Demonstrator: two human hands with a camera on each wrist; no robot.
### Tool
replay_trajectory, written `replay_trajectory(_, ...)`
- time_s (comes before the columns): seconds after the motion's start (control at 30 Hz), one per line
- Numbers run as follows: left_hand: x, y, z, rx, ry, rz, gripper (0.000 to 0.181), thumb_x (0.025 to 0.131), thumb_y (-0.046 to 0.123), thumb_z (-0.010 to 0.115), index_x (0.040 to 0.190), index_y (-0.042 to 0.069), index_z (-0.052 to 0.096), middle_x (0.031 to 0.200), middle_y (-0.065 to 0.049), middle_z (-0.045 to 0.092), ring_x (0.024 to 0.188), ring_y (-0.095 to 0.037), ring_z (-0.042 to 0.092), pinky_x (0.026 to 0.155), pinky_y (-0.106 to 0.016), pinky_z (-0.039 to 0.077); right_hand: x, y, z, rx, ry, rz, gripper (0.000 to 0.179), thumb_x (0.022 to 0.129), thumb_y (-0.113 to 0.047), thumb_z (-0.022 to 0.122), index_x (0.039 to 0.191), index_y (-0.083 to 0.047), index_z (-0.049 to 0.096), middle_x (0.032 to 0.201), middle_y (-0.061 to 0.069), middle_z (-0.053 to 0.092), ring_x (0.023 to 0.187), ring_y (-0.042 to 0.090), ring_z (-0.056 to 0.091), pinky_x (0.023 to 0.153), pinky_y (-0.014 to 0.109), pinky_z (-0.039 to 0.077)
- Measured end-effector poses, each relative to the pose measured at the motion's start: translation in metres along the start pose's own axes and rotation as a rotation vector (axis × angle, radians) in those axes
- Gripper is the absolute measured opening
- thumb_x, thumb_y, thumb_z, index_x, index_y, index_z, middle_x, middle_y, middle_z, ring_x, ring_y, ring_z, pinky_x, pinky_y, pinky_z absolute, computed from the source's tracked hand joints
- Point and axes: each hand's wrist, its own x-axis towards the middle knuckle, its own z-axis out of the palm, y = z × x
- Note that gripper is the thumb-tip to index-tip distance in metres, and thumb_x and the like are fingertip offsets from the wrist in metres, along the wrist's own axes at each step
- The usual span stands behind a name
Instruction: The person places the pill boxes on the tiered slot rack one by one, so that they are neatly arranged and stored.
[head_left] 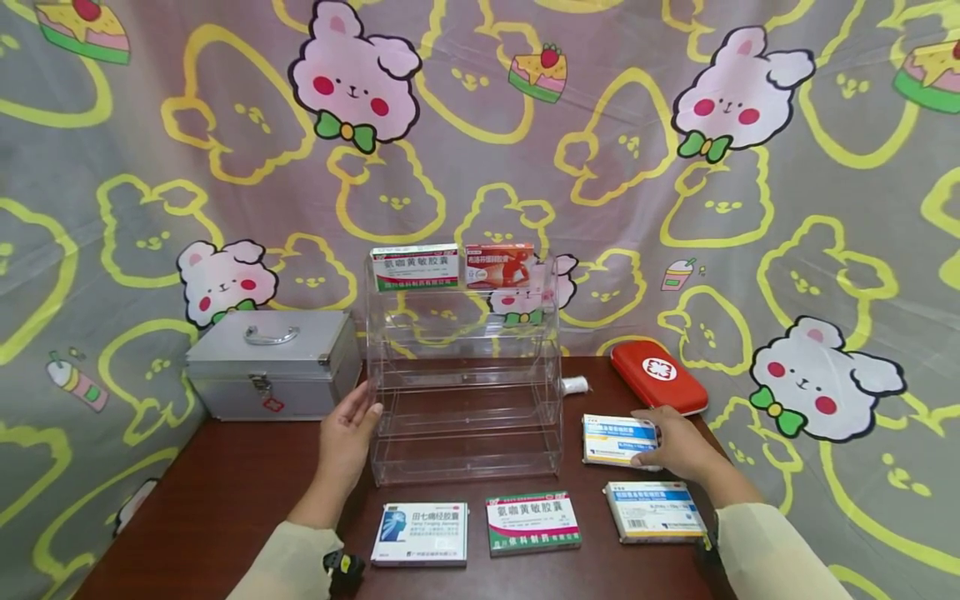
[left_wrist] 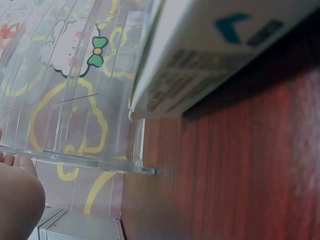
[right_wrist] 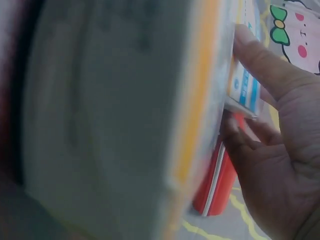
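Note:
A clear plastic tiered rack (head_left: 467,377) stands mid-table. My left hand (head_left: 348,433) rests its fingers against the rack's left side, fingers fairly straight. On the right, my right hand (head_left: 684,448) grips the right end of a white, blue and yellow medicine box (head_left: 617,440), thumb on the near side. The right wrist view shows this held box (right_wrist: 245,82) between thumb and fingers. Just below it lies a matching medicine box (head_left: 656,510). On the rack's top tier sit a green-and-white medicine box (head_left: 415,268) and an orange-red one (head_left: 498,267).
In front of the rack lie a white-and-blue medicine box (head_left: 420,534) and another green-and-white box (head_left: 533,522). A silver metal case (head_left: 273,358) stands at the back left. A red case (head_left: 658,375) and a small white roll (head_left: 576,385) are at the back right, before a patterned curtain (head_left: 480,167).

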Motion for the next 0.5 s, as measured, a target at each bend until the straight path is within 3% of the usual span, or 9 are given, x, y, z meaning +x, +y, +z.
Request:
replay_trajectory(0.1,0.001,-0.001,0.0,-0.006,-0.002,0.008,0.053,0.104,-0.003,0.069,0.155,-0.005,0.055,0.162,-0.024,0.053,0.152,-0.037,0.047,0.105,-0.007,0.05,-0.003,-0.002,0.001,0.032,0.059,0.033,0.081,0.081,-0.031,0.098,0.15,-0.006,0.064,0.13,0.02,0.063,0.103,0.03,0.062,0.082,0.041,0.063)
replay_trajectory(0.23,0.001,-0.001,0.0,-0.013,-0.004,0.012,0.052,0.104,-0.003,0.068,0.155,-0.005,0.056,0.163,-0.023,0.053,0.152,-0.037,0.047,0.105,-0.007,0.05,-0.007,-0.004,0.002,0.104,0.102,0.116,0.067,0.09,-0.023,0.091,0.149,-0.006,0.064,0.123,0.019,0.069,0.102,0.03,0.064,0.08,0.038,0.065)
replay_trajectory(0.37,0.001,-0.002,-0.001,-0.021,-0.005,0.013,0.052,0.104,-0.004,0.068,0.155,-0.006,0.055,0.162,-0.023,0.053,0.152,-0.036,0.047,0.106,-0.008,0.05,-0.009,-0.005,0.002,0.152,0.122,0.16,0.06,0.095,-0.023,0.086,0.148,-0.007,0.065,0.122,0.018,0.073,0.104,0.031,0.067,0.085,0.045,0.068)
replay_trajectory(0.5,0.001,-0.002,0.0,-0.015,-0.003,0.016,0.052,0.104,-0.006,0.067,0.155,-0.007,0.055,0.162,-0.024,0.053,0.151,-0.033,0.048,0.105,-0.008,0.051,-0.011,-0.005,0.001,0.2,0.152,0.153,0.049,0.098,-0.02,0.083,0.143,-0.007,0.069,0.126,0.019,0.076,0.109,0.033,0.073,0.094,0.051,0.068)
